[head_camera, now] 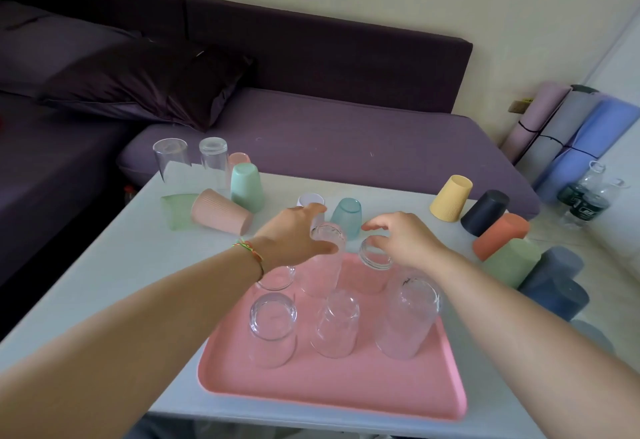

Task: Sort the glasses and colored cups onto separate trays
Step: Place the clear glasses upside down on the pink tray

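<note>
A pink tray (332,386) lies on the white table (104,286) in front of me, holding several clear glasses upside down. My left hand (294,234) is wrapped around the top of a tall glass (323,272) in the tray's back row, thumb on its near side. My right hand (405,237) hovers with curled, spread fingers just over a shorter glass (375,260) at the tray's back right. Two more clear glasses (171,159) (214,158) stand at the table's far left. Colored cups are scattered around: mint (246,187), pink ribbed (221,213), white (310,200), teal (347,216), yellow (450,203).
At the table's right edge sits a cluster of cups: navy (485,211), orange-red (500,236), green (512,262), blue-grey (554,268). A purple sofa (346,133) runs behind the table. Rolled mats (571,133) and water bottles (585,196) stand at the right.
</note>
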